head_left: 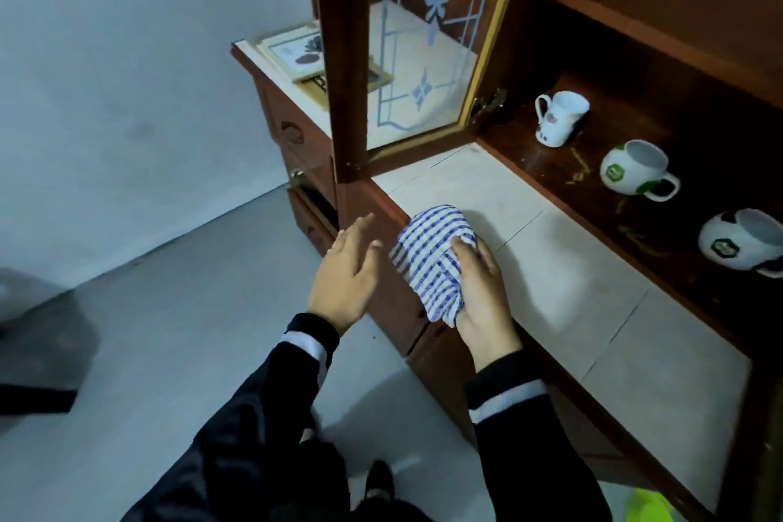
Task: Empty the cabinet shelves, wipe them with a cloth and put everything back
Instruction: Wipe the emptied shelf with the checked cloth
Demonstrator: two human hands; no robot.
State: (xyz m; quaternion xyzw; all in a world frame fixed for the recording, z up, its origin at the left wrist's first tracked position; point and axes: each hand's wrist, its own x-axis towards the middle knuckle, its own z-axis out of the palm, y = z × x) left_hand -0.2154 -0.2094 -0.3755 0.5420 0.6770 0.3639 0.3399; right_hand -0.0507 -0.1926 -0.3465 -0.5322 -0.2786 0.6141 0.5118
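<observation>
My right hand point(483, 292) grips a bunched blue-and-white striped cloth point(432, 254) over the front edge of the tiled counter point(593, 288). My left hand point(345, 271) hovers just left of the cloth, fingers spread and holding nothing. Inside the open wooden cabinet, the dark lower shelf point(593, 191) carries three mugs: a white mug point(559, 117) at the back, a green-and-white football mug point(635, 172) in the middle, and a black-and-white football mug point(741, 244) nearest. The upper shelf point(678, 8) looks bare.
The glass cabinet door point(423, 55) with a frosted flower pattern stands open to the left. Behind it, framed pictures point(305, 55) lie on the counter's far end. Drawers point(313, 208) sit below the counter. Grey floor spreads to the left, with a dark object point(38, 356) at its edge.
</observation>
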